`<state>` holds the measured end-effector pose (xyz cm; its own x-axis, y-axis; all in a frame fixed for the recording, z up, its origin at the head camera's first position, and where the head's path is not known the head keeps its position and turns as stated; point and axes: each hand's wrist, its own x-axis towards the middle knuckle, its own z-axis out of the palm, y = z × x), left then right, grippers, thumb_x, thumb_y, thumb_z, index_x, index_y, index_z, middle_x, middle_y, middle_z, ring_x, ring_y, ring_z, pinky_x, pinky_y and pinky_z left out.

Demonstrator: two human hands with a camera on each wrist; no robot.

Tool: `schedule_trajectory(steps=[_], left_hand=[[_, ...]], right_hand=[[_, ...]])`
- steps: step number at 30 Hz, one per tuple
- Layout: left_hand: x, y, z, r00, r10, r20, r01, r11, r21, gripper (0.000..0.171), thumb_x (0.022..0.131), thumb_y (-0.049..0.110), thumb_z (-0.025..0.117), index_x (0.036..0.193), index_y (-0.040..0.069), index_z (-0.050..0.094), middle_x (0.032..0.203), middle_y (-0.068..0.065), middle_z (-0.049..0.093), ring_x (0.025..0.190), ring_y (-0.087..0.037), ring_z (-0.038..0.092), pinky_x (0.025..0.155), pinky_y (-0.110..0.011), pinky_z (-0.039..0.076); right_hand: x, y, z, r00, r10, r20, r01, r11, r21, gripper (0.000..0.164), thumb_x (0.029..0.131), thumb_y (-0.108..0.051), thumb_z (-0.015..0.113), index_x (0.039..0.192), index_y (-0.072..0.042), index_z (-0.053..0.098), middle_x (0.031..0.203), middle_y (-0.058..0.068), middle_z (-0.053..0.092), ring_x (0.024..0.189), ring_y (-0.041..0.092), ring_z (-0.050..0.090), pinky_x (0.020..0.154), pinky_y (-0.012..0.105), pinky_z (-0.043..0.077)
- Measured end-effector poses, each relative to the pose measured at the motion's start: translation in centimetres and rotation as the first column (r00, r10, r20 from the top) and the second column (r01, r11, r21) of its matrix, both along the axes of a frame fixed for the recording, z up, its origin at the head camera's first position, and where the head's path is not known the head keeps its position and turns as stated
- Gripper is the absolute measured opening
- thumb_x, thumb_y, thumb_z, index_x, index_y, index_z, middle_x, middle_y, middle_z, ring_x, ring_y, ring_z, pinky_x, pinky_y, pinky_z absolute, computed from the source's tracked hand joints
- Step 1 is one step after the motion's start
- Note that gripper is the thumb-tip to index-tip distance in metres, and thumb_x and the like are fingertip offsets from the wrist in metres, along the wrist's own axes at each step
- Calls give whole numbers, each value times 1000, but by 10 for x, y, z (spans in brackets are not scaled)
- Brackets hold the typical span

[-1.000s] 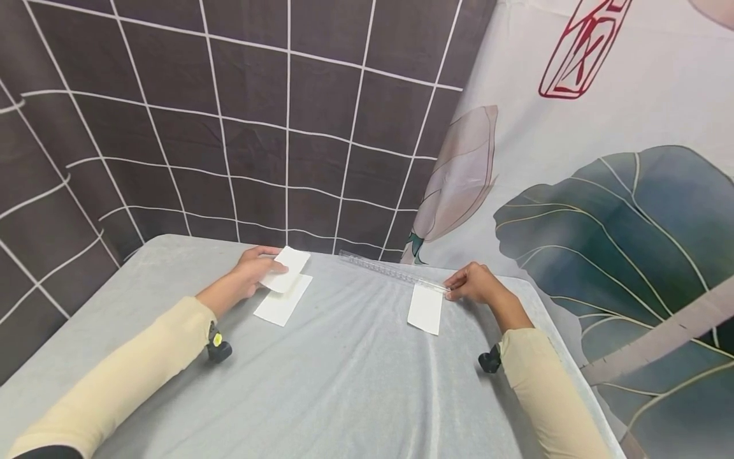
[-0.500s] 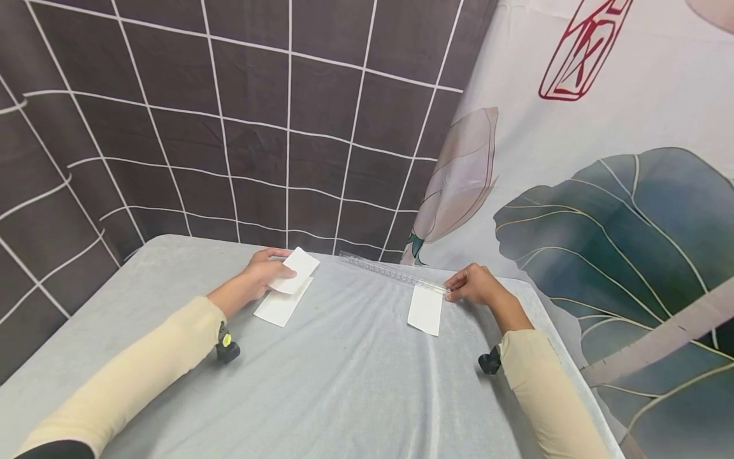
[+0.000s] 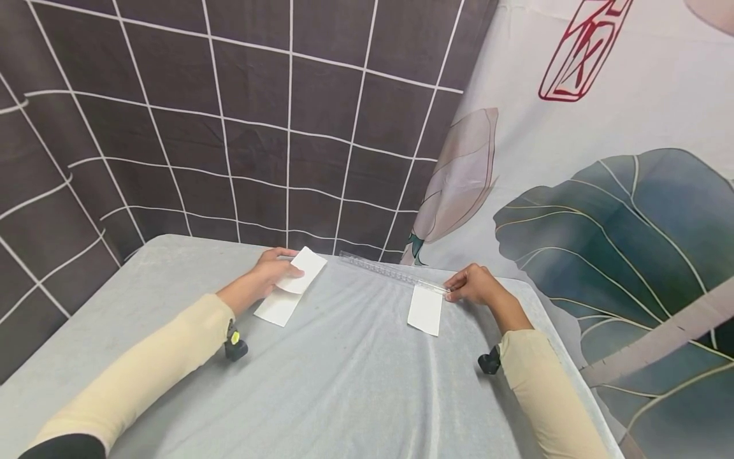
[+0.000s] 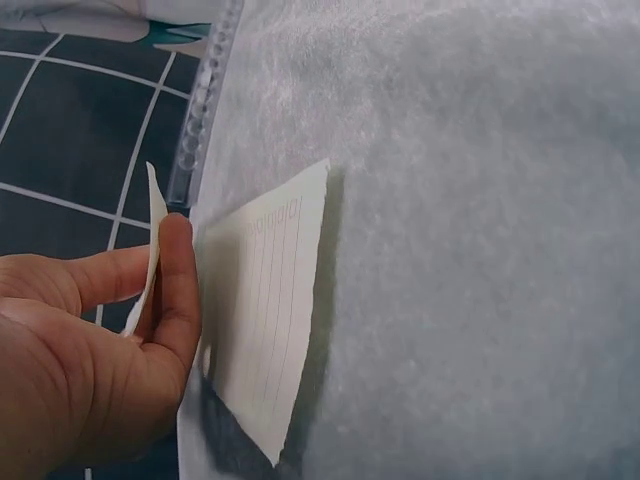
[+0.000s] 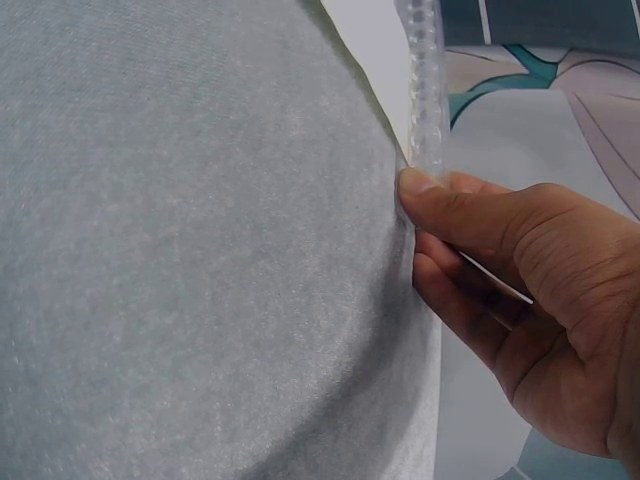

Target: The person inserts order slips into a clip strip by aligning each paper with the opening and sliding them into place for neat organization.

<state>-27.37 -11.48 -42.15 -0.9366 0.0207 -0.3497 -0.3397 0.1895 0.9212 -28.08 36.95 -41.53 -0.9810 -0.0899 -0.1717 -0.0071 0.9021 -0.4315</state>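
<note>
My left hand (image 3: 271, 273) pinches a small white sheet of paper (image 3: 310, 264) between thumb and fingers, above the bed-like surface. Beneath it a second sheet of paper (image 3: 279, 309) lies partly covered; in the left wrist view this paper (image 4: 265, 310) shows ruled lines and a row of small marks. At the far edge lies a long clear plastic binding strip (image 3: 381, 268) with a row of loops or holes. Its near right end is pinched by my right hand (image 3: 474, 284), thumb on top in the right wrist view. A third sheet of paper (image 3: 425, 312) lies against the strip, close to that hand.
A pale grey cloth (image 3: 355, 376) with wrinkles covers the tabletop. Behind its far edge hangs a dark curtain (image 3: 246, 153) with a white grid. A white cloth (image 3: 533, 127) with leaf and flower prints hangs at the right.
My left hand has moved slightly right with its sheet of paper, which now covers more of the sheet below. The right hand and the binding strip have stayed in place.
</note>
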Motion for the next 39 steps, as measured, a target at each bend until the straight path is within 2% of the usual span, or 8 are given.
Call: schedule_trajectory(steps=[6,11,18,29,39], left_hand=[[-2,7,-1,1000,-2,-6,2,1000,-2,73,95,-6,75,163,3,51,140,-22,62,95,-20,67,74,-24,60],[-3,12,0,1000,-7,-3,7,1000,4,73,95,-5,75,163,3,51,141,-22,62,93,-18,67,74,-22,60],[-6,17,-2,1000,-10,-22,10,1000,28,74,91,-9,75,161,1,52,129,-19,65,89,-18,67,73,-23,61],[-7,28,-6,999,13,-32,-11,998,68,74,93,-12,74,162,0,50,146,-27,61,93,-18,68,72,-19,63],[-7,39,-11,998,35,-51,-29,994,110,72,92,-14,74,159,-4,50,139,-25,62,95,-19,69,75,-20,67]], right_hand=[[0,-1,-1,1000,-8,-3,8,1000,2,29,86,-14,100,112,-6,89,107,11,89,97,21,78,82,35,65],[0,0,0,1000,-5,-2,5,1000,1,29,86,-14,100,113,-6,89,107,11,89,98,22,79,82,36,66],[0,-1,1,1000,-11,-3,11,1000,-4,29,87,-14,99,113,-6,89,108,11,89,98,22,79,82,35,66],[1,-1,0,1000,-9,-7,9,1000,-11,29,86,-13,99,113,-5,89,107,12,88,98,22,79,82,34,65],[0,1,0,1000,1,-3,-1,1000,-9,30,86,-14,100,113,-5,89,109,13,88,100,24,80,83,37,66]])
